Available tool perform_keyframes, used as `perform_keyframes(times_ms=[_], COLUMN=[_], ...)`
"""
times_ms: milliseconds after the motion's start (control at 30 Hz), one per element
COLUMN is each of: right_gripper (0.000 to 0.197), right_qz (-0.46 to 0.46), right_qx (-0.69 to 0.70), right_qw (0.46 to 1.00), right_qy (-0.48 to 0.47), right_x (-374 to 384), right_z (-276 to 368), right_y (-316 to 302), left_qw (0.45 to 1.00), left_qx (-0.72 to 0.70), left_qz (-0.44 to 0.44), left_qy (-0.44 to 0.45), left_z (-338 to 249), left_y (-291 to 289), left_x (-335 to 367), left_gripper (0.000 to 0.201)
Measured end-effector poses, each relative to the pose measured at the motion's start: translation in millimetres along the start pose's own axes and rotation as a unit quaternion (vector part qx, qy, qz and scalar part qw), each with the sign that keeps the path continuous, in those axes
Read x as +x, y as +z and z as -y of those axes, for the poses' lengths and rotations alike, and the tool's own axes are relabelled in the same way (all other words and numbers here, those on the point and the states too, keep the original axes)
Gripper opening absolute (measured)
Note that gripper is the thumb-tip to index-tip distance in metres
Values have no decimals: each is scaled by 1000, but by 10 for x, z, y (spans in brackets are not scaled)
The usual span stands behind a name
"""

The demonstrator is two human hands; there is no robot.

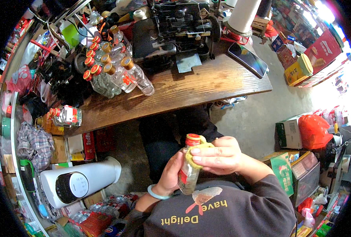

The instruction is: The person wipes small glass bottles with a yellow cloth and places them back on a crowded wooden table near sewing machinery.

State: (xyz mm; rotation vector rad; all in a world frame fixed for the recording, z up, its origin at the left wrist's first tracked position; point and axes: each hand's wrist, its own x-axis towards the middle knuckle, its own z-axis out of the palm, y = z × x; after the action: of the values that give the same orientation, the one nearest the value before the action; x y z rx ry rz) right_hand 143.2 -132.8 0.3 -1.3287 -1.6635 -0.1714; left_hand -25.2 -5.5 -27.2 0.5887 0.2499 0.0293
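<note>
crowded room, packed with things all around a brown wooden table [227, 83]. wrapped around a small clear bottle [189, 182], low on its side, with the fingers of the left hand [168, 173]. pressing a yellow cloth [191, 158] onto the same bottle, just under its red cap [193, 137], with the fingers of the right hand [221, 156]. holding bottle and cloth up off the near side of the table, cap end toward the table. wearing a pale bracelet [158, 192] on the left wrist and a dark top [242, 205].

farther out, on the left part of the table, lots of clear bottles [120, 77] with red and gold caps, close together. at the left end of the table, a few more little bottles [70, 115]. at the far side of the table, a black sewing machine [183, 31], and near the table's right end, a phone [248, 61]. nearer than the table's left end, a big white machine [100, 175].
</note>
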Motion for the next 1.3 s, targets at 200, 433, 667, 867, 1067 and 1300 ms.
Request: perform_keyframes(times_ms=[200, 433, 667, 867, 1067, 1300], right_gripper=[37, 43, 33, 9, 30, 37], right_qz=[-70, -57, 18, -18, -6, -24], right_qx=[35, 112, 310, 96, 345, 365], right_qw=[994, 990, 940, 961, 804, 841], right_qy=[71, 67, 139, 257, 485, 400], right_x=[-112, -20, 0, 54, -113, -97], right_z=[-4, -45, 12, 136, 29, 80], right_y=[36, -34, -133, -10, -43, 61], left_qw=[975, 889, 774, 538, 516, 762], left_qx=[186, 414, 621, 784, 774, 600], left_qz=[-50, -58, 52, -65, -62, -73], left_qy=[110, 189, 112, 302, 361, 232], left_z=[-96, -109, -344, -270, -258, -217], left_y=[105, 149, 191, 226, 176, 146], left_x=[-8, 37, 93, 149, 142, 80], left_gripper=[46, 52, 45, 42, 42, 41])
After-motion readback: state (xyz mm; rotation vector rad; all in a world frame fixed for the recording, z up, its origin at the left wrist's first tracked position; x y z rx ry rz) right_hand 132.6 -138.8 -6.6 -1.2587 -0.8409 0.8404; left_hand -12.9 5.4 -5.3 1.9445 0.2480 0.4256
